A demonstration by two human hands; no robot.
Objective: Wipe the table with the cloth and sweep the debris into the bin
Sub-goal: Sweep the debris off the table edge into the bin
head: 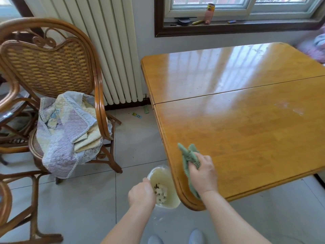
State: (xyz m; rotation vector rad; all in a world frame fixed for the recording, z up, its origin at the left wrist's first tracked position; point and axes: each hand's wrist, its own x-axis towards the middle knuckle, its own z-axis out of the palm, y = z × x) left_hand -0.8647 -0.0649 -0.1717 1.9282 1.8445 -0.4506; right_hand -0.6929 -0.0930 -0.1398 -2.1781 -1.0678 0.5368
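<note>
A glossy orange-brown wooden table fills the right side. My right hand grips a green nubbly cloth at the table's near left corner, with part of the cloth hanging over the edge. Just below that edge, my left hand holds the rim of a small cream bin lined with clear plastic. White scraps and dark bits lie inside the bin. A faint whitish smear shows on the table's right part.
A rattan chair with a quilted cover stands at left, another chair frame nearer. A white radiator lines the wall. Small wrappers lie on the tiled floor. The windowsill holds a pink bottle. My shoes are below.
</note>
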